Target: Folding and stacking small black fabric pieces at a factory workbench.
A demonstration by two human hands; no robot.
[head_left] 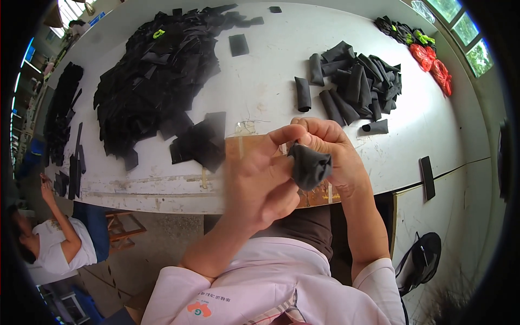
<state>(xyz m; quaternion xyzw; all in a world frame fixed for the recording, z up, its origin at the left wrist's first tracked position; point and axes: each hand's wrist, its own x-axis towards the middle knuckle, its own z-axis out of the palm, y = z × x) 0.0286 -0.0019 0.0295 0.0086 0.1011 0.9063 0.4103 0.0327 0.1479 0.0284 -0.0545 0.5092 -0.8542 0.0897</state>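
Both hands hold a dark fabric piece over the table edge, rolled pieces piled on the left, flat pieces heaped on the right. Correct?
Not quite: the sides are swapped. The head view shows the left hand and right hand holding the dark fabric piece over the table edge, but the rolled pieces are piled on the right and the flat pieces heaped on the left.

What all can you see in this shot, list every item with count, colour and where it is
fabric roll in hand: one, dark grey, between both hands
rolled pieces: a heap, black, table right
flat cut pieces: big heap, black, table left
red items: a few, far right edge
table: one, white, worn
seated person: one, white shirt, lower left
left hand: blurred, touching the roll
right hand: gripping the roll
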